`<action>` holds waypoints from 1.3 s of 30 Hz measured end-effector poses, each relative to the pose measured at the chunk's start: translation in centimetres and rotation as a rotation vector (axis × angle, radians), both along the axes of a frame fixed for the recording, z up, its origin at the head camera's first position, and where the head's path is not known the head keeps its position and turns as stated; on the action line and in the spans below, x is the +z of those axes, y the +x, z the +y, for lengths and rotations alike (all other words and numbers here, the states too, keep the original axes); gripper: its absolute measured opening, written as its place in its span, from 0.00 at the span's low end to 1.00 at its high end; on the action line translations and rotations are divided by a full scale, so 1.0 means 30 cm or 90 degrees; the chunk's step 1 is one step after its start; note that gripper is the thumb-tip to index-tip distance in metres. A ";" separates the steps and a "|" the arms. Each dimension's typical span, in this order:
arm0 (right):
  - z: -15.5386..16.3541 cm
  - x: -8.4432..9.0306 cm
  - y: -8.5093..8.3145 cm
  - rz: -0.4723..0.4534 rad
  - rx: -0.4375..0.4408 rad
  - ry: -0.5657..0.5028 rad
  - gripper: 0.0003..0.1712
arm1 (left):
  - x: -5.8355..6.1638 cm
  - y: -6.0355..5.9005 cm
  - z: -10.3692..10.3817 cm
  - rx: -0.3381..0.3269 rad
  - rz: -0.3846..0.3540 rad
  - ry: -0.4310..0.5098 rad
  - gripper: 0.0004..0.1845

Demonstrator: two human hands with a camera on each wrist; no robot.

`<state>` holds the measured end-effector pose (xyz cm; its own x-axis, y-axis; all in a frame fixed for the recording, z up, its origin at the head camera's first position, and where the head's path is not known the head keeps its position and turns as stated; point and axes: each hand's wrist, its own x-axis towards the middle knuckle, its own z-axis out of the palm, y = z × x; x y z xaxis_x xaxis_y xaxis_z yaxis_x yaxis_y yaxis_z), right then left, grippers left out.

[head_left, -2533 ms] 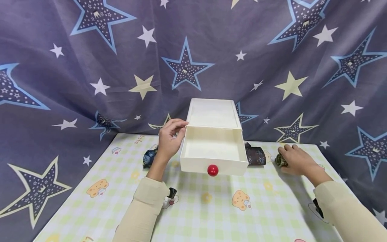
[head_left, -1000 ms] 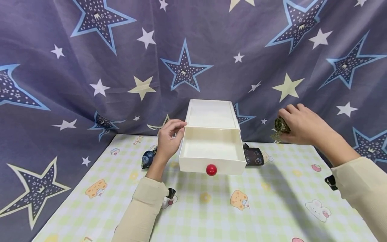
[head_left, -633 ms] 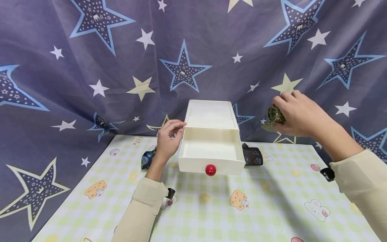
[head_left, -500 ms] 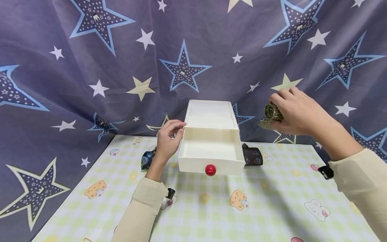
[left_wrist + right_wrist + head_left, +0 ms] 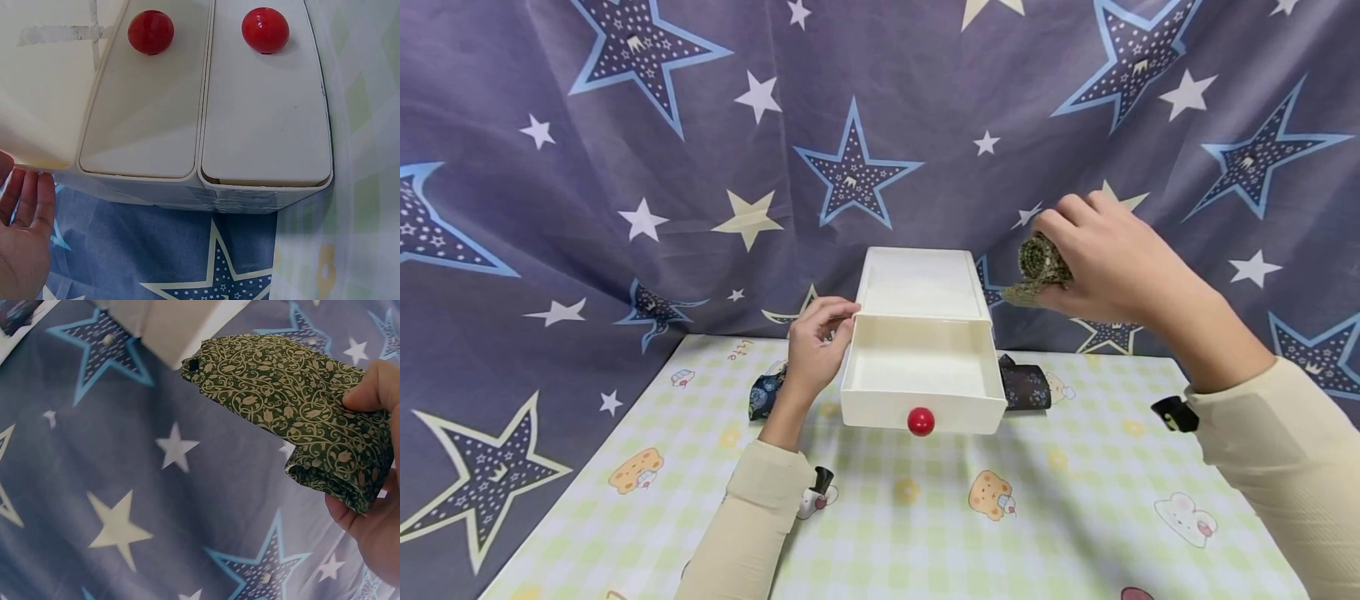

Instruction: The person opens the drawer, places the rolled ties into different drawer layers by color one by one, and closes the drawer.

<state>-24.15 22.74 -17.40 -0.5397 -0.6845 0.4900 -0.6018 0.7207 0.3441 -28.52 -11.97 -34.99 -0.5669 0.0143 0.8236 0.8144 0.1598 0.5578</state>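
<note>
My right hand pinches a rolled green necktie with a cream floral pattern. It is raised in the air to the right of a white drawer cabinet. In the right wrist view, the loose end of the necktie sticks out from the roll. The cabinet's top drawer is pulled out and bare inside, with a red knob on its front. My left hand touches the cabinet's left side near the upper edge, its fingers fairly straight in the left wrist view.
A dark patterned fabric roll lies right of the cabinet, and a dark blue patterned roll lies left, partly behind my left arm. Two closed lower drawers with red knobs show in the left wrist view. A starry curtain hangs behind the table.
My right hand has lifted the rolled necktie off the table at the right and carried it up and leftward toward the cabinet. My left hand stays at the cabinet's side.
</note>
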 end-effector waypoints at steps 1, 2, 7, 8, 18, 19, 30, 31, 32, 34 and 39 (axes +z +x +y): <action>-0.012 0.001 0.002 0.001 0.008 -0.002 0.39 | 0.000 0.000 -0.001 0.000 0.000 0.000 0.10; -0.024 0.001 0.004 0.003 0.013 -0.003 0.39 | -0.001 0.000 -0.002 -0.001 0.000 0.000 0.10; -0.085 -0.005 0.011 0.015 0.050 -0.002 0.36 | -0.003 -0.004 -0.003 -0.001 0.003 -0.001 0.10; -0.096 -0.008 0.012 0.015 0.056 -0.003 0.36 | -0.004 -0.004 -0.003 -0.001 0.003 -0.002 0.10; -0.205 -0.051 0.035 0.020 0.103 0.003 0.34 | 0.001 -0.001 -0.003 0.000 -0.001 -0.004 0.10; -0.215 -0.055 0.038 0.019 0.105 0.004 0.34 | 0.002 0.000 -0.002 0.000 -0.002 -0.005 0.10; -0.299 -0.117 0.054 0.000 0.108 0.011 0.31 | 0.004 -0.003 -0.002 0.001 0.000 -0.003 0.10; -0.305 -0.127 0.052 -0.003 0.108 0.012 0.31 | 0.005 -0.003 -0.002 0.002 0.001 -0.004 0.10; -0.312 -0.139 0.050 -0.006 0.108 0.015 0.31 | 0.005 -0.002 -0.002 0.003 0.001 -0.004 0.10; -0.322 -0.164 0.044 -0.017 0.106 0.022 0.30 | 0.006 0.000 -0.002 0.003 0.002 -0.003 0.10; -0.341 -0.228 0.023 -0.057 0.093 0.038 0.31 | 0.006 0.003 -0.002 0.000 0.005 -0.002 0.10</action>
